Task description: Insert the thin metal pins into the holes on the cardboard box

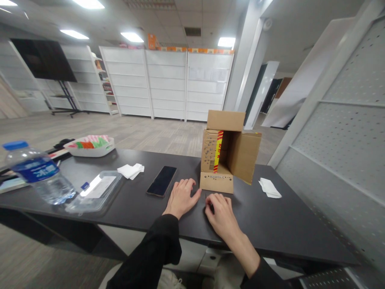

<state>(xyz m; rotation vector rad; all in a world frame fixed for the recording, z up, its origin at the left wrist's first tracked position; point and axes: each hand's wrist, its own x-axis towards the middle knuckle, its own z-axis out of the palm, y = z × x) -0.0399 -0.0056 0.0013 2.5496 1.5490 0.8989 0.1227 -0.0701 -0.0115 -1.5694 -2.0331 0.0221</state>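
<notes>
My left hand [183, 198] rests palm down on the dark table, fingers apart and holding nothing, between a black phone [162, 181] and an open cardboard box [209, 150]. Right of it, my right hand [221, 212] is curled with its fingertips together near the tabletop. A thin dark tip shows beside those fingers, but what they grip is mostly hidden. Just beyond both hands, the box faces me with its flaps spread. Small holes or studs dot its left side and its front flap [217, 183]. Yellow-and-red tape [218, 150] runs down the left side.
On the left are a water bottle [39, 172], a clear plastic case [96, 190], a folded tissue [131, 171] and a white basket [90, 146] of colourful packets. Another tissue [270, 188] lies right of the box. A perforated panel [339, 160] borders the table's right side.
</notes>
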